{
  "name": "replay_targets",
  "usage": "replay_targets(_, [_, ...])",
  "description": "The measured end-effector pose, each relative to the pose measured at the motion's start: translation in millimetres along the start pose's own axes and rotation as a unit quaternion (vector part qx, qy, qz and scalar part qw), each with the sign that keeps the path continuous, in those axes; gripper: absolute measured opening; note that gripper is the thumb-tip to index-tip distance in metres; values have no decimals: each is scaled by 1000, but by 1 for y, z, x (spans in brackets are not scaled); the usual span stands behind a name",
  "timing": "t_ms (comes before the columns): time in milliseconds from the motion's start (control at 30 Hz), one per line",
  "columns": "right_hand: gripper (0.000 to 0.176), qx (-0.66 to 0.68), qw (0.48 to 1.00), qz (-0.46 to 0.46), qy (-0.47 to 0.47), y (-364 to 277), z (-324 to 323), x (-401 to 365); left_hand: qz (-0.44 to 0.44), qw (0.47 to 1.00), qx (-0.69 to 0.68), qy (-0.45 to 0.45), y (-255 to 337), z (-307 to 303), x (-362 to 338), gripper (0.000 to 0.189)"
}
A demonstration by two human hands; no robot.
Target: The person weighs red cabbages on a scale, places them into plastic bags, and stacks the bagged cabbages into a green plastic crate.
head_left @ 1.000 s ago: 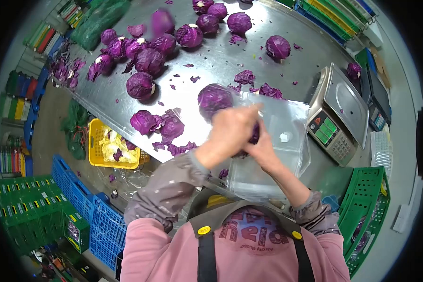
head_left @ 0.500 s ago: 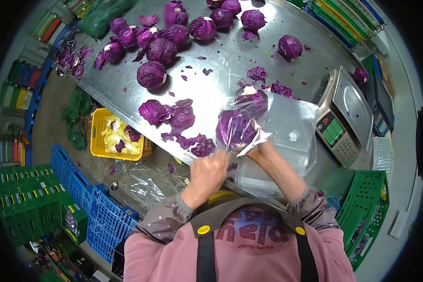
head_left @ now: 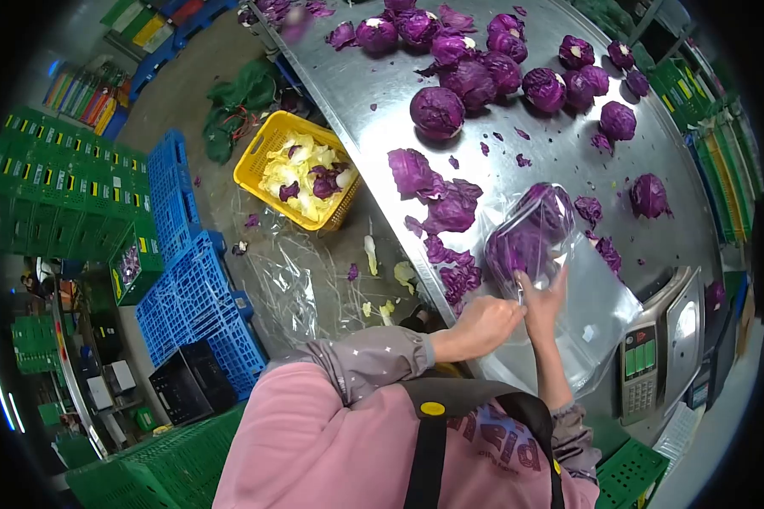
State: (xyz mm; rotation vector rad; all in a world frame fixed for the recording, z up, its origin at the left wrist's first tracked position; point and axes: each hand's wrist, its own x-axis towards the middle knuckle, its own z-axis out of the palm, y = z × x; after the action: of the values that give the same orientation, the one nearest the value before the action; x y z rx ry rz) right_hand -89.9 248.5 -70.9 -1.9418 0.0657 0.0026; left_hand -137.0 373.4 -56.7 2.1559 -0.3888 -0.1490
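Two red cabbages (head_left: pixel 508 248) sit inside a clear plastic bag (head_left: pixel 528 222) on the metal table. My left hand (head_left: pixel 481 327) is closed in a fist on the gathered end of this bag, on the side facing me. Right beside it, my right hand (head_left: pixel 545 307) has its thumb and fingers spread at the bag's near end, against the film. Under my right forearm lies a stack of flat clear plastic bags (head_left: pixel 598 310). Loose cabbage leaves (head_left: pixel 452 206) are strewn left of the bagged cabbages.
More red cabbages (head_left: pixel 437 113) stand across the far part of the metal table (head_left: pixel 518 127). A weighing scale (head_left: pixel 641 365) is at the right. On the floor at left are a yellow crate (head_left: pixel 259 165) with leaves, blue pallets (head_left: pixel 199 297) and stacked green crates (head_left: pixel 55 178).
The view has turned, so the table now appears further right. My right hand has come from beneath the cabbages to beside my left fist, its fingers spread. The bag's end is gathered at the left hand.
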Motion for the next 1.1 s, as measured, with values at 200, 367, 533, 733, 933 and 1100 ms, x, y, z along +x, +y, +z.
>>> replay_targets(200, [63,-170,977,-130,9,9,-6,10,-193,947,-234,-104,-17,-14,-19,28])
replay_targets(367, [43,-152,982,-25,-108,-34,-34,-23,-369,714,-586,-104,-19,-43,-32,29])
replay_targets(533, [22,-241,922,-233,-193,-48,-15,-52,-395,651,-641,-96,-15,-45,-30,27])
replay_targets(733, [17,-294,875,-334,-188,-42,-6,-61,-354,680,-633,-114,-19,-39,-36,28])
replay_targets(933, [19,-8,866,-255,-430,-103,-132,-102,-350,770,-531,-47,-17,-50,-34,32])
replay_targets(1100, [17,439,771,-179,-425,-160,-260,-151,-295,797,-459,-258,-50,-70,-37,41])
